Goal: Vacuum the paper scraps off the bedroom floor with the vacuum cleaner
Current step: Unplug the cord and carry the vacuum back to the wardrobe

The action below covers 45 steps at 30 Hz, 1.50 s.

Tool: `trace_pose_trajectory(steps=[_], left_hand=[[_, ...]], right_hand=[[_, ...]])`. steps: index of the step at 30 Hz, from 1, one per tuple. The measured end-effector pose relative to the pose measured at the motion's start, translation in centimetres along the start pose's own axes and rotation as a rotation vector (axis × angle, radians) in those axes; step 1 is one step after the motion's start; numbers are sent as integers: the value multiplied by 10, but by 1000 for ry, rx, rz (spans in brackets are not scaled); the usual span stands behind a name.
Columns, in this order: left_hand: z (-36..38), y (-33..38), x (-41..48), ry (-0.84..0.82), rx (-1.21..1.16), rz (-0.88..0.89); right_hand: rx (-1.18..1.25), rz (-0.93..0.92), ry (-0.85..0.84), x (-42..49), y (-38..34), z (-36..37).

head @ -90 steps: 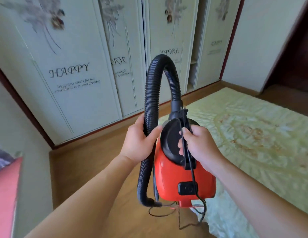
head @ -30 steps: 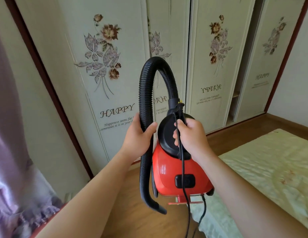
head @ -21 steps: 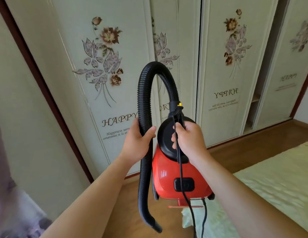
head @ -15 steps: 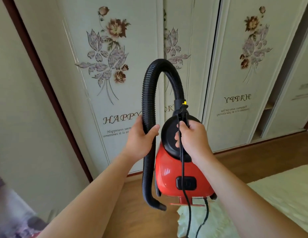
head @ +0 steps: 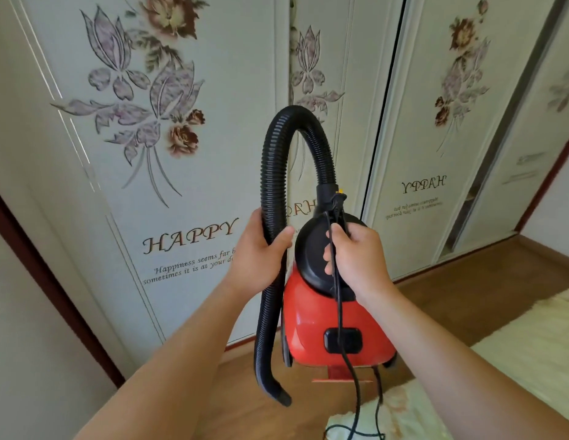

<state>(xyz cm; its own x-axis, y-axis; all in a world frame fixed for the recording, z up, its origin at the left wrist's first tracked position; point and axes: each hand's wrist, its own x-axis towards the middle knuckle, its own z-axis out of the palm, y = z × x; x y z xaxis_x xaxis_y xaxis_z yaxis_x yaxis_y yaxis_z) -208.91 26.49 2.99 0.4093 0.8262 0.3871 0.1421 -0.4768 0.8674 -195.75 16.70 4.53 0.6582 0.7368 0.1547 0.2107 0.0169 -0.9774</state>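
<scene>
Floral wardrobe doors (head: 188, 160) stood ahead; brown wood floor (head: 467, 300) below, pale quilt (head: 531, 360) at right. Left hand (head: 257, 258) gripped hose (head: 272, 173); right hand (head: 356, 262) clasped handle (head: 336, 206) of vacuum cleaner (head: 311, 328) plus cord (head: 339, 312).

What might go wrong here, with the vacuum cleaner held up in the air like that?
1. The cord hangs loose from the right hand and loops onto the pale cover; it may snag or trip the person.
2. The right hand alone seems to bear the vacuum cleaner; it might slip.
3. The hose, gripped by the left hand, has a free end that could knock the wardrobe door.
</scene>
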Motion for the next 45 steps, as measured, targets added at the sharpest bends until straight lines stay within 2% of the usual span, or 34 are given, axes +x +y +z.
trace_pose_trajectory(steps=[6,13,24,33,39,45], left_hand=[[-13,-31,87,-76,-23,52],[4,-53,163,-196,-94,68],[94,-108,277,-339,-66,6],[191,-112,375,-372,-70,-19],[242,-115,424,-422,-101,-14],[291,-121,477,-480,-186,63]], right_hand=[[24,41,99,65,-2,47],[34,79,188,128,6,66],[-11,101,224,265,72,44],[-72,118,270,385,92,-8],[-132,155,359,438,99,-32],[-174,180,471,481,109,-43]])
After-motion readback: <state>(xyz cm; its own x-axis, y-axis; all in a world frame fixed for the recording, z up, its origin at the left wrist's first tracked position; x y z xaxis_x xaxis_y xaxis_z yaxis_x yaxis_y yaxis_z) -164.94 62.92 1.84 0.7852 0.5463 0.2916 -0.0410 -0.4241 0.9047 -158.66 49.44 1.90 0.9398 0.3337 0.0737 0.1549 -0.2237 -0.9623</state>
